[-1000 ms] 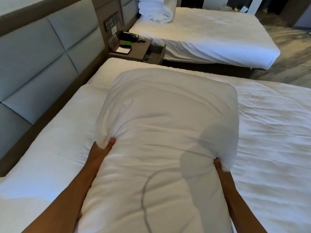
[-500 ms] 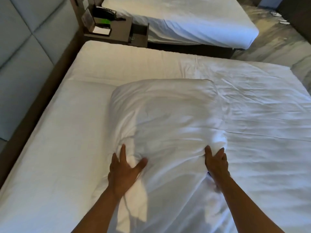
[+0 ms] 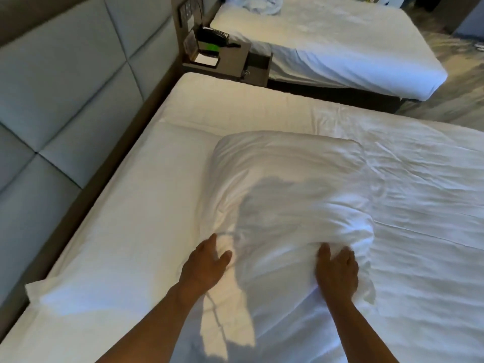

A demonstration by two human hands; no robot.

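A plump white pillow (image 3: 288, 184) lies on the white bed (image 3: 419, 258), its long side pointing away from me. My left hand (image 3: 207, 265) is at the pillow's near left corner, with a bunch of the case between thumb and fingers. My right hand (image 3: 336, 271) is at the near right corner. Its fingertips are buried under a fold of the fabric. The loose end of the pillowcase trails toward me between my forearms.
A second, flatter white pillow (image 3: 125, 231) lies along the padded grey headboard (image 3: 65, 87) on the left. Beyond the bed stands a brown nightstand (image 3: 233, 61) with a phone and notepad. Behind that are another white bed (image 3: 340, 48) and patterned floor (image 3: 458, 95) at the right.
The pillow, held up in front of me a second ago, now lies on the bed. My hands went from pressing flat on it to taking hold of its near corners.
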